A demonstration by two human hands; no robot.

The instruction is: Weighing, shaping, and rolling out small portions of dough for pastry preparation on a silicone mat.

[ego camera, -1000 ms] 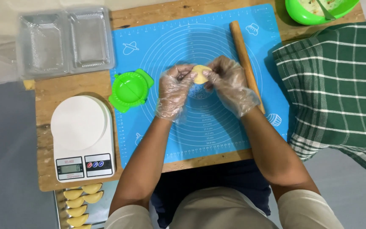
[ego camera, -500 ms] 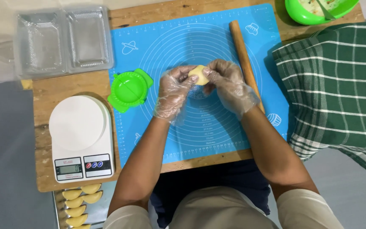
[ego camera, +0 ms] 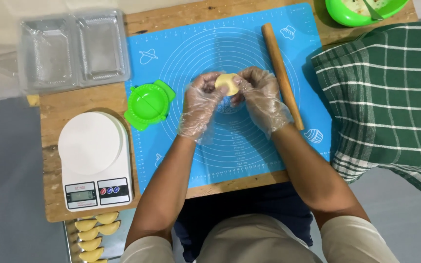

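Note:
Both hands wear clear plastic gloves and meet over the middle of a blue silicone baking mat (ego camera: 181, 160). Between their fingertips they hold a small pale yellow piece of dough (ego camera: 227, 83). My left hand (ego camera: 200, 104) grips it from the left, my right hand (ego camera: 261, 97) from the right. A wooden rolling pin (ego camera: 282, 75) lies on the mat just right of my right hand. A green round dumpling press (ego camera: 148, 104) sits open at the mat's left edge, near my left hand.
A white kitchen scale (ego camera: 93, 160) stands at the table's left front. A clear plastic clamshell box (ego camera: 74, 48) lies open at the back left. A green bowl (ego camera: 366, 12) is at the back right, above a green checked cloth (ego camera: 391, 97). Several folded dumplings (ego camera: 93, 234) lie on a tray below the scale.
The hands have turned and pinched the dough slightly, staying over the same spot on the mat. Nothing else has moved.

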